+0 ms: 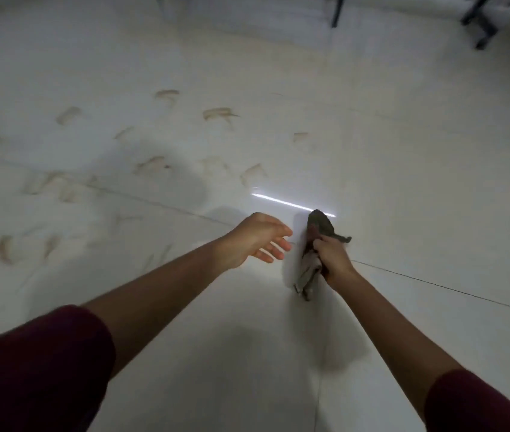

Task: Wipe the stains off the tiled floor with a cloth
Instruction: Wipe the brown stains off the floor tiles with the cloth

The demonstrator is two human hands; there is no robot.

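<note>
The head view looks down on a pale tiled floor point(403, 169) with thin dark grout lines running across it. Both arms reach forward from the bottom edge, each in a dark maroon sleeve point(29, 369) pushed up above the forearm.

The right hand point(334, 260) has its fingers curled tightly round a crumpled grey-green cloth point(317, 227). One dark bunch of the cloth sticks up above the fist and a paler tail hangs out below it. Whether the cloth touches the floor cannot be told. It sits near the middle of the floor area in view, just beside a grout line and at the end of a bright streak of reflected light point(291, 204).

The left hand point(256, 241) is just beside the cloth but apart from it, fingers straight and loosely spread, palm turned toward the right hand, holding nothing.

Brownish smeared stains point(219, 113) are scattered over the left half of the floor, from the left edge toward the centre, well apart from the cloth; the nearest stain point(253, 174) lies beyond the left hand. At the far right corner stand dark furniture legs point(481, 26), blurred.
</note>
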